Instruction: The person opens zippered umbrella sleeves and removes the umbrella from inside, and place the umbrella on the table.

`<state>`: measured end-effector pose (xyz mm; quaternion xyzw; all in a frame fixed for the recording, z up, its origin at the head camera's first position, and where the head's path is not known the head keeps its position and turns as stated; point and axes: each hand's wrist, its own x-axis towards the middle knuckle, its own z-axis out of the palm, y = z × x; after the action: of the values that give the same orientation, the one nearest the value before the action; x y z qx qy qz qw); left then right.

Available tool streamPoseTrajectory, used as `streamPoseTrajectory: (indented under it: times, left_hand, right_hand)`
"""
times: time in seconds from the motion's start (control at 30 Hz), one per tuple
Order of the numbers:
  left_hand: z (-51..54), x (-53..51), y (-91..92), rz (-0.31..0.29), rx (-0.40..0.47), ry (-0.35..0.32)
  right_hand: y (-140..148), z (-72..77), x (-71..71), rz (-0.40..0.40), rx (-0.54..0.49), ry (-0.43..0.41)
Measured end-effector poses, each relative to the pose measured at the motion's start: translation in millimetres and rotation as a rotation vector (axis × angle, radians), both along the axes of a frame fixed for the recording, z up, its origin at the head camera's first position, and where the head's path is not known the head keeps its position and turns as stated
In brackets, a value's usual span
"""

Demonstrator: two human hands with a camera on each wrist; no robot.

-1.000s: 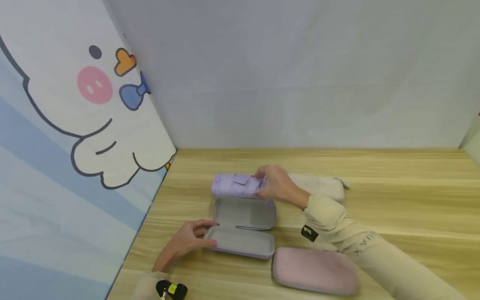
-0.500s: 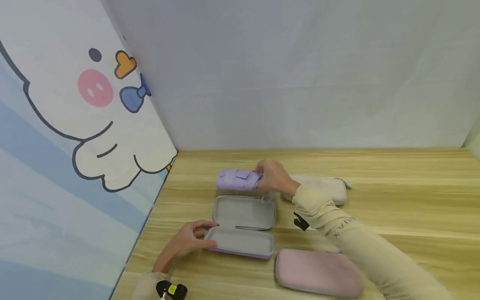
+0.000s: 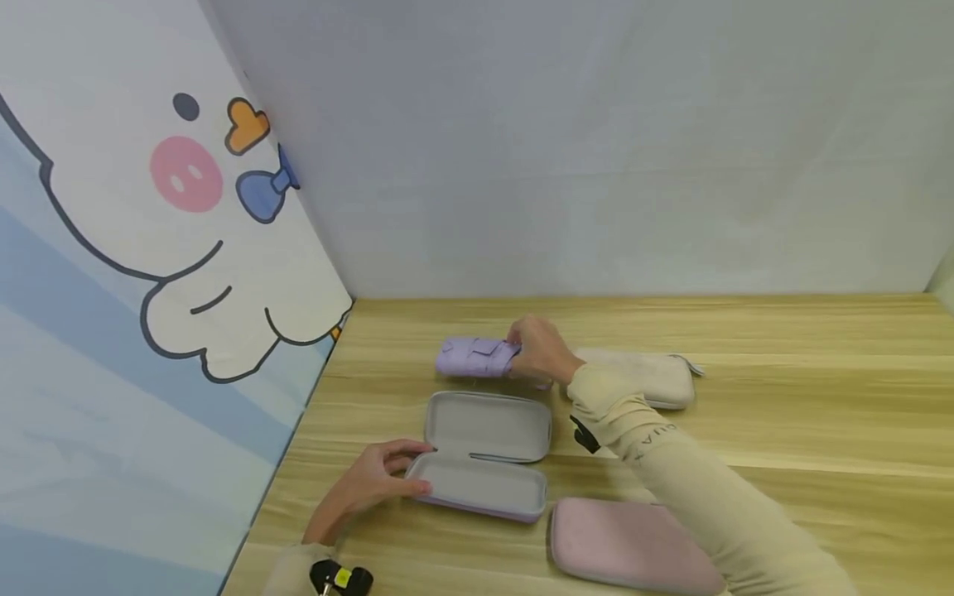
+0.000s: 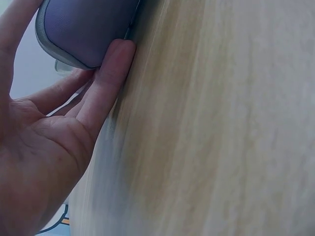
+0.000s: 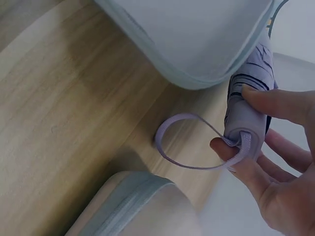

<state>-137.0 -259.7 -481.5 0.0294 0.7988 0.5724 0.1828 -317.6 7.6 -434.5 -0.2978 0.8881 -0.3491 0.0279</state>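
Note:
My right hand (image 3: 542,349) grips the right end of a folded lilac umbrella (image 3: 477,358), lying crosswise behind the open case. In the right wrist view the thumb and fingers close round the umbrella (image 5: 246,113), and its wrist strap (image 5: 162,135) dangles in a loop. My left hand (image 3: 373,476) holds the left end of a purple hard case (image 3: 484,488), with the thumb at the front corner and fingers at the back. That case lies unfolded, showing grey lining in both halves. The left wrist view has the fingers against the case's purple shell (image 4: 83,32). Whether the umbrella touches the table is unclear.
A pink zip case (image 3: 629,542) lies closed at the front right, partly under my right forearm. A cream case (image 3: 667,381) with a zip pull sits behind the right wrist. Wood-grain table (image 3: 820,372) extends to the right; pale curtains stand behind.
My right hand has moved the umbrella back and slightly right, away from the case's rear half, and its strap has swung. The left hand keeps its hold on the case.

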Motion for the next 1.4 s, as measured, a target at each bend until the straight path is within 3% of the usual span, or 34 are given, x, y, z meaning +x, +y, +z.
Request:
streamPoseTrajectory:
  times: [0.23,0.47,0.63,0.83,1.03,1.27,1.4]
  left_hand:
    - [-1.1,-2.3,-0.5,-0.003,0.012,-0.018]
    - [-0.6,2.1,-0.4,0.041,0.038,-0.049]
    - [-1.4,3.4,-0.2,0.033,0.032,-0.038]
    - [3.1,2.3,-2.9,-0.021,-0.044,-0.003]
    - [9.7,-1.2,-4.8,-0.063,-0.073,0.002]
    - [14.8,-3.0,-5.4,-0.062,-0.101,-0.001]
    - [20.3,-4.4,-4.3,-0.031,-0.154,0.056]
  right_hand:
    - [2,-7.3,-0.6,-0.003,0.005,-0.007]
    - [-1,-22.1,-6.7,0.073,-0.100,0.021]
    - [-1,-27.6,-6.3,0.094,-0.074,0.044]
    - [2,-9.8,-0.4,0.082,0.026,0.004]
    - [17,12.1,1.8,0.120,0.013,-0.045]
    - [34,30.8,6.3,0.135,-0.039,-0.101]
    - [44,43.4,12.3,0.143,-0.055,-0.096]
